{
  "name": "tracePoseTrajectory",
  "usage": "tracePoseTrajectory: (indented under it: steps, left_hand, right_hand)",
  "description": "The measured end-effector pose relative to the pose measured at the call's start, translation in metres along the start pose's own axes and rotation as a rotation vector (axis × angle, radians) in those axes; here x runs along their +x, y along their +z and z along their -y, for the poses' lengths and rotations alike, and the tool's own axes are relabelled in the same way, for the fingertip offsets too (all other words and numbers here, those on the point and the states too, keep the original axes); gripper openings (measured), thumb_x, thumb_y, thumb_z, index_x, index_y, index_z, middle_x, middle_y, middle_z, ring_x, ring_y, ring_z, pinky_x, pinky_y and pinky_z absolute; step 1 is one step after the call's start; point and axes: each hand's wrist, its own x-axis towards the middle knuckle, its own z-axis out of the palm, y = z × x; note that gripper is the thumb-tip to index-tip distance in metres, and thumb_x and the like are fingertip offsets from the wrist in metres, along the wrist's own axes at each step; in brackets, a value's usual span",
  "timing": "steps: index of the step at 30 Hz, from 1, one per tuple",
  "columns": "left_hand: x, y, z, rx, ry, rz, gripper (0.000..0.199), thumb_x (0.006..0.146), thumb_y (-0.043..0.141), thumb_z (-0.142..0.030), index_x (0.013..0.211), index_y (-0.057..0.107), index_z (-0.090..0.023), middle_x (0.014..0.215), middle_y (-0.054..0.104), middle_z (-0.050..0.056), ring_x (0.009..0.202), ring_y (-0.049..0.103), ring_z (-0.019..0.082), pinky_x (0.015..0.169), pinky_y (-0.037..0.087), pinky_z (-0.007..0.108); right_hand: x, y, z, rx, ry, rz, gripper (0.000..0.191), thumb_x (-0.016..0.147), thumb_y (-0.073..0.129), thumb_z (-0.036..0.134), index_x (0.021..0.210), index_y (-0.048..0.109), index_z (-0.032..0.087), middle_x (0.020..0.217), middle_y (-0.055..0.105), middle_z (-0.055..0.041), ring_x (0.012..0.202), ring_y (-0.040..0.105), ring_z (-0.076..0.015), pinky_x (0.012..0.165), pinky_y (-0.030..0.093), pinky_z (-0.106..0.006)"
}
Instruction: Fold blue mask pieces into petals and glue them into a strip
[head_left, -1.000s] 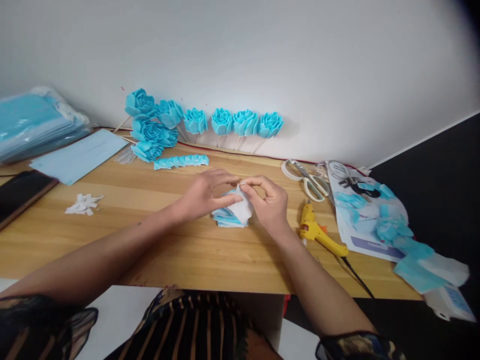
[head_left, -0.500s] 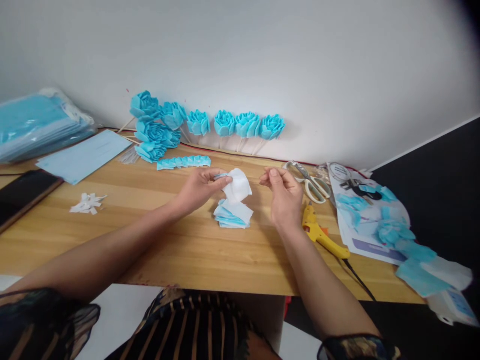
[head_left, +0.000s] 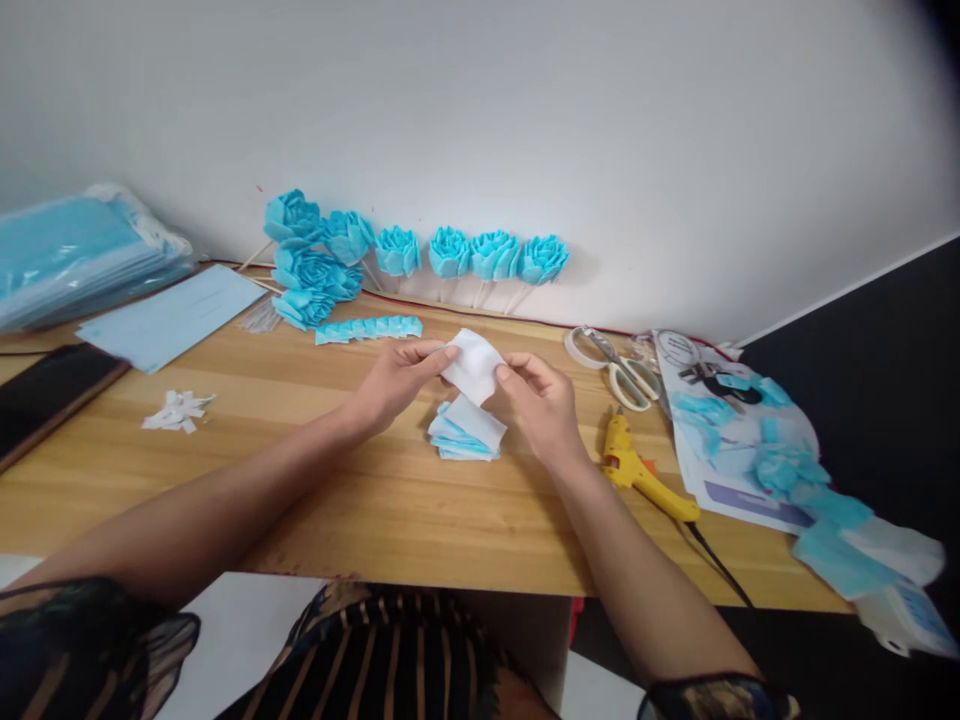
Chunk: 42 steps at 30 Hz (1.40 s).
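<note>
White fabric piece [head_left: 474, 366]: was held at opposite edges, clamped between thumb and fingers of left hand [head_left: 391, 388] and right hand [head_left: 546, 408], above blue-and-white fabric stack [head_left: 466, 432] just below the fingers.

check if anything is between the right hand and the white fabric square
Nothing visible is. The right hand pinches the white fabric square at its edge; the stack of squares lies below, not between.

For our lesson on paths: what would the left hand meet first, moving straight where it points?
Beyond the white square sheet it pinches, the left hand would probably meet the bare right hand; depth is unclear.
</note>
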Motion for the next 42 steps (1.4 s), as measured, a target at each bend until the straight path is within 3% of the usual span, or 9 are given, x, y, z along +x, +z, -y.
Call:
tracePoseTrajectory:
  steps: [3, 7, 11, 13, 22, 29, 34, 42]
  left_hand:
    - [0.000, -0.001, 0.001, 0.032, 0.021, -0.002, 0.035, 0.087, 0.065, -0.048, 0.075, 0.073, -0.016, 0.073, 0.069, 0.004, 0.074, 0.061, 0.017, 0.074, 0.046, 0.030]
    - [0.004, -0.004, 0.007, -0.070, 0.043, -0.084, 0.030, 0.087, 0.065, -0.039, 0.108, 0.072, -0.019, 0.091, 0.072, 0.004, 0.082, 0.063, 0.017, 0.076, 0.046, 0.029]
    - [0.008, -0.009, 0.010, -0.165, 0.035, -0.172, 0.006, 0.077, 0.059, -0.018, 0.078, 0.066, -0.017, 0.071, 0.063, 0.001, 0.068, 0.055, 0.014, 0.068, 0.043, 0.027]
    - [0.008, -0.010, 0.009, -0.158, 0.013, -0.197, 0.008, 0.072, 0.055, -0.014, 0.066, 0.060, -0.018, 0.059, 0.053, -0.001, 0.061, 0.049, 0.013, 0.063, 0.039, 0.027]
    - [0.007, -0.007, -0.001, -0.183, -0.070, -0.152, 0.008, 0.063, 0.052, -0.015, 0.058, 0.056, -0.019, 0.046, 0.031, -0.005, 0.047, 0.032, 0.010, 0.054, 0.032, 0.027]
    - [0.004, -0.006, 0.000, -0.177, -0.071, -0.106, 0.004, 0.065, 0.056, -0.017, 0.066, 0.060, -0.018, 0.047, 0.037, -0.007, 0.045, 0.032, 0.008, 0.050, 0.030, 0.025]
    - [0.008, -0.006, 0.004, -0.166, -0.085, -0.191, 0.015, 0.072, 0.068, -0.022, 0.086, 0.066, -0.017, 0.047, 0.040, -0.009, 0.044, 0.033, 0.008, 0.051, 0.034, 0.025]
    - [0.009, -0.010, 0.011, -0.051, -0.137, -0.155, 0.022, 0.076, 0.075, -0.036, 0.077, 0.067, -0.016, 0.058, 0.053, -0.004, 0.051, 0.042, 0.008, 0.053, 0.030, 0.026]
  right_hand:
    - [0.000, 0.000, 0.001, 0.000, -0.023, -0.061, 0.013, 0.081, 0.071, 0.034, 0.083, 0.073, 0.021, 0.078, 0.072, 0.0013, 0.073, 0.063, -0.0140, 0.071, 0.050, -0.027]
    - [0.002, -0.003, 0.001, 0.029, -0.041, -0.150, 0.013, 0.081, 0.071, 0.033, 0.085, 0.073, 0.021, 0.078, 0.071, 0.0012, 0.073, 0.062, -0.0140, 0.072, 0.050, -0.027]
    - [0.003, -0.005, 0.001, 0.045, -0.046, -0.171, 0.014, 0.081, 0.070, 0.034, 0.086, 0.072, 0.021, 0.080, 0.071, 0.0009, 0.074, 0.062, -0.0145, 0.072, 0.051, -0.028]
    - [0.003, -0.005, 0.001, 0.047, -0.052, -0.156, 0.013, 0.082, 0.069, 0.033, 0.086, 0.072, 0.021, 0.079, 0.071, 0.0010, 0.074, 0.061, -0.0143, 0.071, 0.051, -0.027]
    - [0.002, -0.004, -0.002, -0.013, -0.013, -0.145, 0.018, 0.083, 0.069, 0.034, 0.093, 0.075, 0.022, 0.075, 0.067, 0.0014, 0.069, 0.058, -0.0140, 0.065, 0.048, -0.026]
    - [0.001, -0.003, -0.001, 0.034, -0.013, -0.154, 0.014, 0.083, 0.070, 0.032, 0.092, 0.076, 0.022, 0.070, 0.063, 0.0030, 0.065, 0.054, -0.0119, 0.060, 0.044, -0.024]
    - [0.001, -0.003, -0.001, 0.014, -0.013, -0.156, 0.016, 0.083, 0.069, 0.033, 0.092, 0.075, 0.022, 0.071, 0.064, 0.0027, 0.066, 0.055, -0.0128, 0.062, 0.045, -0.025]
    - [0.002, -0.003, -0.001, -0.002, -0.022, -0.163, 0.015, 0.082, 0.068, 0.033, 0.091, 0.075, 0.023, 0.074, 0.066, 0.0019, 0.069, 0.056, -0.0142, 0.065, 0.046, -0.027]
